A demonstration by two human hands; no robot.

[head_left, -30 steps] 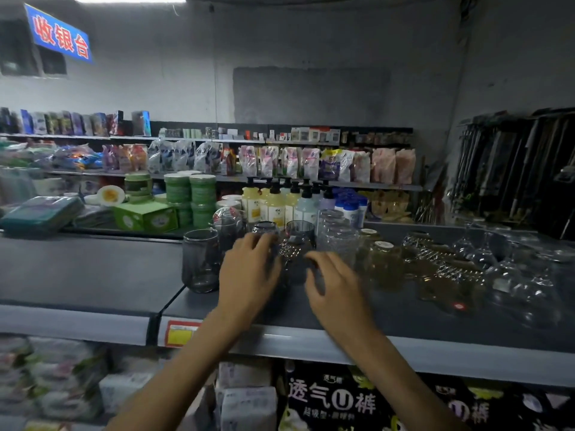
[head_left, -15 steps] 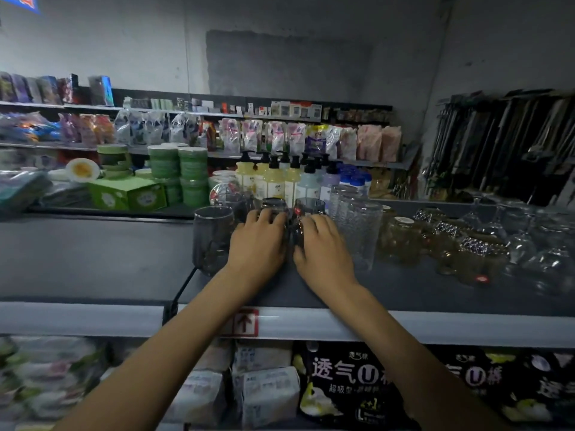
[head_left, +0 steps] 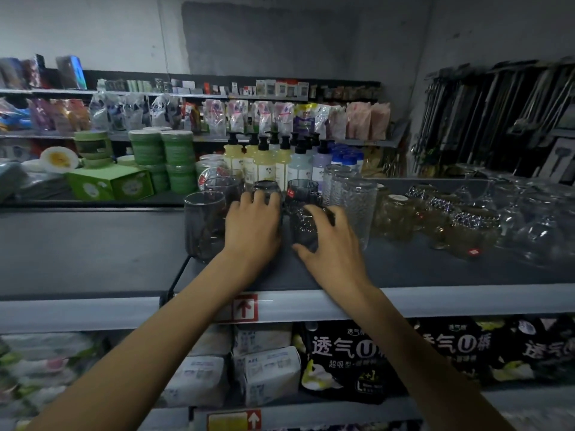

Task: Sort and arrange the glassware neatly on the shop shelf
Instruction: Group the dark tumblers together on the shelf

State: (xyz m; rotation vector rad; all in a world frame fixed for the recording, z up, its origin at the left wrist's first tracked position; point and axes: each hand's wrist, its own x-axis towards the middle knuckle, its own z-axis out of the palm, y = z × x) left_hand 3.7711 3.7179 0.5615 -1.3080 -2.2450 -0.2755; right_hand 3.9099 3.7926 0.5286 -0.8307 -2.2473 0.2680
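Observation:
Several dark smoky glasses stand on the grey shelf top (head_left: 435, 272). My right hand (head_left: 333, 244) grips a dark textured glass (head_left: 303, 227) from its right side, thumb in front. My left hand (head_left: 253, 227) covers another dark glass (head_left: 266, 188), fingers curled over its front; most of that glass is hidden. A plain smoky glass (head_left: 203, 223) stands just left of my left hand. More dark glasses (head_left: 301, 186) stand behind. Tall clear ribbed glasses (head_left: 357, 209) are right of my right hand, then amber jars (head_left: 395, 217) and clear stemmed glasses (head_left: 535, 225).
Pump bottles (head_left: 264, 163) and green tubs (head_left: 177, 150) stand behind the glassware on a lower back shelf. A green box (head_left: 109, 185) lies at left. The shelf's front lip (head_left: 435, 301) carries a red arrow label (head_left: 244, 307). Packaged goods fill the shelf below.
Both hands have moved onto the dark glasses; my right hand now wraps the textured glass and has drawn it a little right and toward the front. The view shifted closer.

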